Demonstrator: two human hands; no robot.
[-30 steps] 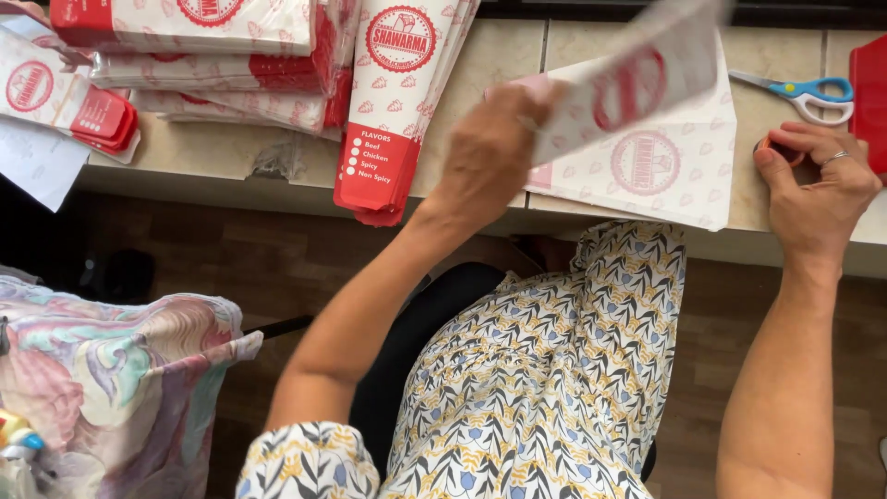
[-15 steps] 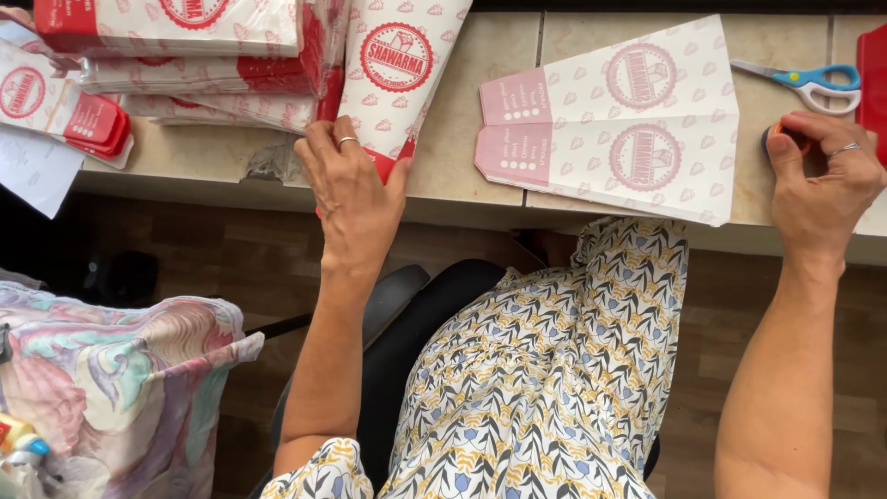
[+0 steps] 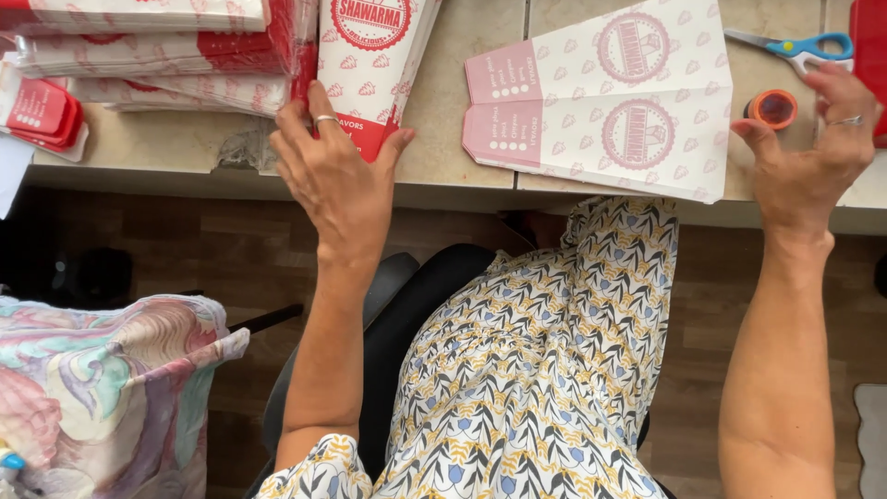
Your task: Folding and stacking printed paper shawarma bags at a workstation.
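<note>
My left hand (image 3: pixel 337 180) lies over the red lower end of a white and red paper sleeve (image 3: pixel 370 37) at the table's front edge, thumb on its right side and fingers on its left. The sleeve tops a stack of like sleeves (image 3: pixel 157 55). My right hand (image 3: pixel 808 152) curls around a small orange tape roll (image 3: pixel 774 109) on the table, thumb touching it. Between my hands lies a flat pink and white printed paper sheet (image 3: pixel 610 102), folded into a wedge.
Scissors (image 3: pixel 799 46) with blue and yellow handles lie at the back right, beside a red object (image 3: pixel 870 55) at the frame's edge. The beige table (image 3: pixel 462 120) ends just before my lap. A multicoloured cloth bag (image 3: pixel 102 388) stands low on the left.
My left hand put the pink sheet down on the table, then moved left onto the red-ended sleeve. My right hand has opened a little, and the orange tape roll now shows.
</note>
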